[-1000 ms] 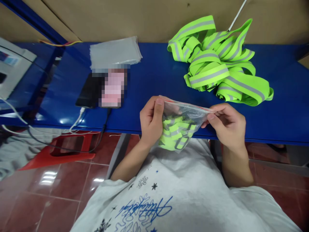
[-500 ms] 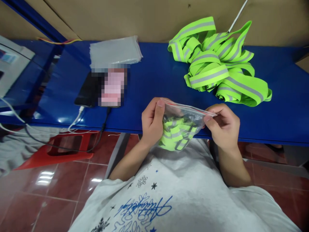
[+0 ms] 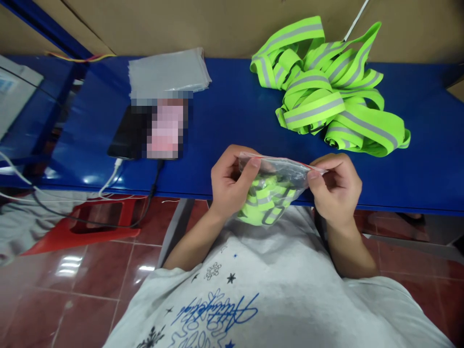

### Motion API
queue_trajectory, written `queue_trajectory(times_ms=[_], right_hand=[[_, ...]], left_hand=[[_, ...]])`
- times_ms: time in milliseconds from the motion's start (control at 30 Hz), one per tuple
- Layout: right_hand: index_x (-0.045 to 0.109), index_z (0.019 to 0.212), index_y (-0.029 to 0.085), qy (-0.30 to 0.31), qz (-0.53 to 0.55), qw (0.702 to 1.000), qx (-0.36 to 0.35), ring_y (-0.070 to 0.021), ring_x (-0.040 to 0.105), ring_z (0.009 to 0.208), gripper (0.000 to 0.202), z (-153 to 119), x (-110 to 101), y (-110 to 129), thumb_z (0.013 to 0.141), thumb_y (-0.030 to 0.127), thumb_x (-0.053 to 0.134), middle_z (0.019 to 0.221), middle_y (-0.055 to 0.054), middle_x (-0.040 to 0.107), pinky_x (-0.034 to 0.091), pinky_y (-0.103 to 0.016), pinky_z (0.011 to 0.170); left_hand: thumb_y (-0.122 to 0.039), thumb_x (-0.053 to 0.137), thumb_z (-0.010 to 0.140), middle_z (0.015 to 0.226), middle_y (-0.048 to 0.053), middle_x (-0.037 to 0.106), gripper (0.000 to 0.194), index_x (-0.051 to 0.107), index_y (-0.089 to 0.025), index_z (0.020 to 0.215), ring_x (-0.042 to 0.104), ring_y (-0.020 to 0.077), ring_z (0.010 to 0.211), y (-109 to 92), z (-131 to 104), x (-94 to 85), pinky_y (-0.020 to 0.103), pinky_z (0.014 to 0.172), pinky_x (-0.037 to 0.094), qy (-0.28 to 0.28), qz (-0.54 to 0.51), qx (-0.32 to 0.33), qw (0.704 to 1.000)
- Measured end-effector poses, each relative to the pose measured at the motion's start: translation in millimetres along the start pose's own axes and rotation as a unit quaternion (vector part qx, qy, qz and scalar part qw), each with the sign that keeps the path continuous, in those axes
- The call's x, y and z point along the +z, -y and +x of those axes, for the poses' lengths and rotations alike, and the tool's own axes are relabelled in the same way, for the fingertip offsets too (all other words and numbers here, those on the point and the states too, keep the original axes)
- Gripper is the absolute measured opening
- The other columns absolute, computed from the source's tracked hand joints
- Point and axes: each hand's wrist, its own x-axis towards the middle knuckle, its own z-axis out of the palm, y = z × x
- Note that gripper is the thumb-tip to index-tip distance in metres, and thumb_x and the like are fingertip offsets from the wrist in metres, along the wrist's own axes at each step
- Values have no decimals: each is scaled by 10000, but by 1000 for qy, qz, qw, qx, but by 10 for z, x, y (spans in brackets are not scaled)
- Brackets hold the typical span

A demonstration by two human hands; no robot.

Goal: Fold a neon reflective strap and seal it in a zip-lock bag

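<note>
Between my hands is a clear zip-lock bag (image 3: pixel 286 170) with a red line along its top edge. Inside it lies a folded neon-green strap (image 3: pixel 266 200) with grey stripes and a black buckle. My left hand (image 3: pixel 232 181) pinches the bag near its upper left, thumb lying on the zip strip. At the top right corner, my right hand (image 3: pixel 335 188) grips the bag between thumb and fingers. The bag hangs just in front of the table edge, above my lap. Whether the zip is sealed all along cannot be made out.
A heap of neon-green reflective straps (image 3: pixel 326 92) lies at the back right of the blue table (image 3: pixel 224 116). Flat clear bags (image 3: pixel 166 72) are stacked at the back left. Before them are a black device (image 3: pixel 125 135) and a pixelated phone (image 3: pixel 165 130), both with cables. A red stool (image 3: pixel 108 224) stands below.
My left thumb has slid rightward along the bag's top edge. My right hand still holds the corner, nearly unmoved. The view has shifted slightly.
</note>
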Motion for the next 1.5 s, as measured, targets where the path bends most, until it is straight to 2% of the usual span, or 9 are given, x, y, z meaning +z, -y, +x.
queue_trajectory(times_ms=[167,267,367,633,767,900,1100,1267,1500], right_hand=[[664,954,242,1,8,1000,0,-128,632,710,91,6,1,11,977,260,750,844,6,682,531,-262,600],[704,983,251,14,45,998,45,-110,623,645,65,9,-24,5,973,271,766,835,22,701,519,-253,572],[729,994,266,10,50,996,76,-110,619,630,74,-1,-51,-5,958,289,790,849,22,722,515,-262,569],[704,920,254,-10,6,999,47,-143,643,715,159,21,-39,15,945,383,792,833,0,708,547,-289,636],[706,942,247,18,-4,999,30,-148,654,753,105,43,-30,25,952,329,771,856,-3,715,547,-297,673],[708,923,248,24,-16,1000,2,-149,647,747,65,40,-37,31,943,245,770,852,0,716,525,-301,660],[718,929,260,21,-24,999,15,-165,644,749,55,32,-38,36,944,289,761,855,-9,707,538,-320,655],[710,930,258,41,-39,998,4,-147,613,719,51,17,-41,39,946,268,757,834,2,692,493,-293,614],[686,914,254,45,-38,998,12,-161,614,735,92,-3,-27,36,945,311,753,845,-9,685,530,-320,661]], left_hand=[[-414,748,1011,823,-9,749,206,740,-225,928,723,111,720,24,9,-5,224,665,585,-13,-14,-20,1000],[-446,756,1000,842,-3,761,216,755,-236,950,735,126,719,41,5,-15,242,676,606,-24,-39,-40,998],[-458,770,986,814,3,778,224,758,-234,981,757,146,695,42,2,-21,259,667,616,-8,-64,-56,996],[-470,809,955,851,9,816,250,757,-226,972,778,148,707,3,10,-12,253,655,612,5,-51,-71,996],[-466,823,942,848,6,817,232,787,-237,965,762,141,696,-2,10,-22,241,603,577,20,-48,-75,996],[-433,819,952,855,4,812,193,801,-241,951,750,128,717,-10,17,-30,233,618,576,33,-48,-64,996],[-365,816,960,912,10,812,117,818,-253,994,750,119,761,-7,9,-39,221,653,572,58,-81,-52,994],[-398,828,943,943,19,814,148,820,-253,966,713,105,738,-10,4,-40,212,646,541,78,-78,-67,992],[-397,809,955,938,23,807,151,807,-249,983,715,121,753,8,-13,-47,231,653,540,87,-69,-64,992]])
